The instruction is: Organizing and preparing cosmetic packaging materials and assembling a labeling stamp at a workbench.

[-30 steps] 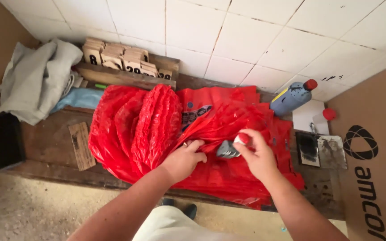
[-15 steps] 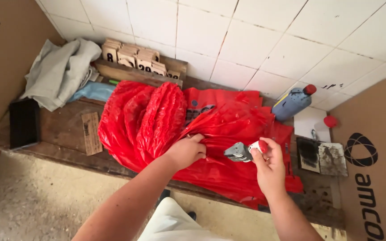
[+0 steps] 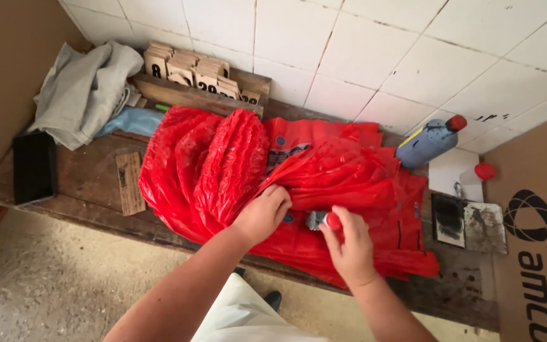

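1. A pile of thin red plastic bags [image 3: 343,171] lies spread over the middle of the frame on the dark wooden tabletop [image 3: 90,171], its left part bunched into ridged folds.
2. The left hand [image 3: 262,214], at centre, has its fingers pinched together on a fold of that plastic.
3. The right hand [image 3: 349,244], just to its right, has its fingers closed around a small grey object with a red cap [image 3: 324,220], held against the bags.
4. A grey-blue plastic bottle with a red cap [image 3: 428,140] lies at the upper right.
5. Small wooden tags [image 3: 188,69] stand by the white tiled wall [image 3: 375,50]; a crumpled grey cloth [image 3: 80,92] sits upper left, a black box [image 3: 33,166] below it.
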